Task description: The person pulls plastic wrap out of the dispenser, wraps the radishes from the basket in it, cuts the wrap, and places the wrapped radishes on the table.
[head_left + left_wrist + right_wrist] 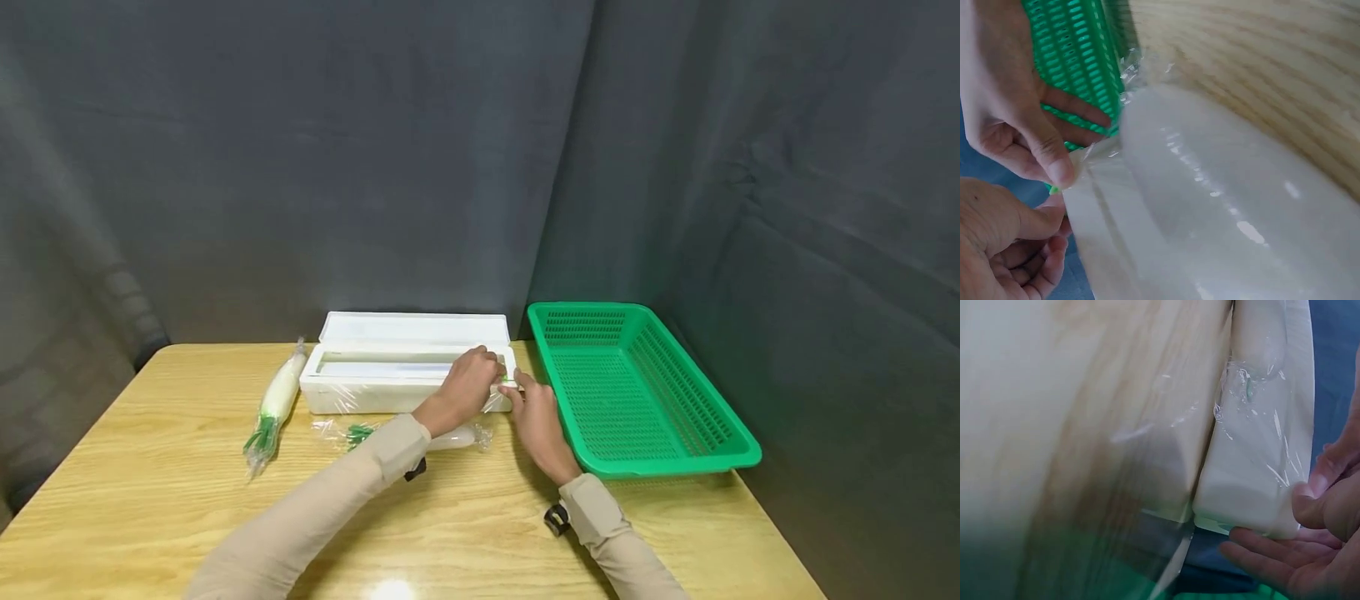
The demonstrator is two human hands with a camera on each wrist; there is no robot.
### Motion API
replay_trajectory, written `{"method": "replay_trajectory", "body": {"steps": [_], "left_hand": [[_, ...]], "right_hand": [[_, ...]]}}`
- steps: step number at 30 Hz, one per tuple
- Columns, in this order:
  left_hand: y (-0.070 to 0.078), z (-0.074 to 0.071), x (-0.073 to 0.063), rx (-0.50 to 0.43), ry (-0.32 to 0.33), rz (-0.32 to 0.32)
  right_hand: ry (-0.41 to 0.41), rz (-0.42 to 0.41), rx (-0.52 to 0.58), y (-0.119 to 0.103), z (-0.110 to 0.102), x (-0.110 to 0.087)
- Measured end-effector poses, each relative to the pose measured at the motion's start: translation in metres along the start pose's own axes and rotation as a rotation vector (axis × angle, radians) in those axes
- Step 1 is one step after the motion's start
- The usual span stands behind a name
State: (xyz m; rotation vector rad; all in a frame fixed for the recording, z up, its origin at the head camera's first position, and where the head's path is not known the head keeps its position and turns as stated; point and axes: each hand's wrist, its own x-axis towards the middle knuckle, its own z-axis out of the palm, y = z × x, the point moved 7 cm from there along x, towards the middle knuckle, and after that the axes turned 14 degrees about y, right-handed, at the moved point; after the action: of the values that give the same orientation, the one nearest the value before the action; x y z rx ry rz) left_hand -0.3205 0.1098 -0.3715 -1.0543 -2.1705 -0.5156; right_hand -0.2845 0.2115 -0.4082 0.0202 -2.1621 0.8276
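A white cling film box (405, 400) stands on the table with its lid (416, 327) raised and clear film hanging over its front. At the box's right end, my left hand (467, 387) pinches a small green slide cutter (1054, 189), mostly hidden by the fingers. My right hand (538, 421) grips the same corner of the box, its thumb on top and its other fingers around the end. Just in front lies a white radish (453, 438) with green stems, under clear film and partly covered by the left forearm.
Another white radish (281, 396), wrapped in film, lies left of the box. A green plastic basket (667, 465) stands close beside the right hand. Dark curtains (360, 167) hang behind and to the right of the wooden table (465, 533).
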Motion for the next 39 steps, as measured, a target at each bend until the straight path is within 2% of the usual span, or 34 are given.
{"method": "replay_trajectory", "body": {"steps": [5,9,16,19,23,28,35,39], "left_hand": [[-0.009,-0.006,-0.003,-0.058,0.003,-0.062],[-0.008,-0.004,-0.002,-0.112,-0.006,-0.065],[-0.016,-0.011,-0.012,-0.107,-0.018,-0.088],[-0.027,-0.019,-0.019,-0.104,-0.027,-0.112],[-0.046,-0.035,-0.030,-0.096,-0.027,-0.122],[-0.063,-0.052,-0.047,-0.076,-0.003,-0.108],[-0.089,-0.074,-0.070,-0.037,0.016,-0.137],[-0.103,-0.091,-0.080,-0.032,0.036,-0.162]], "right_hand": [[-0.033,-0.011,-0.027,-0.004,0.004,0.002],[-0.033,0.006,-0.049,-0.002,0.001,0.000],[-0.027,-0.013,-0.031,-0.006,0.008,-0.006],[-0.036,-0.018,-0.019,-0.007,0.011,-0.006],[-0.024,-0.023,-0.027,-0.003,0.003,-0.003],[-0.008,-0.049,-0.049,0.001,-0.008,-0.004],[-0.014,-0.068,-0.058,0.000,-0.006,-0.004],[-0.011,-0.103,-0.063,-0.004,-0.003,-0.002]]}}
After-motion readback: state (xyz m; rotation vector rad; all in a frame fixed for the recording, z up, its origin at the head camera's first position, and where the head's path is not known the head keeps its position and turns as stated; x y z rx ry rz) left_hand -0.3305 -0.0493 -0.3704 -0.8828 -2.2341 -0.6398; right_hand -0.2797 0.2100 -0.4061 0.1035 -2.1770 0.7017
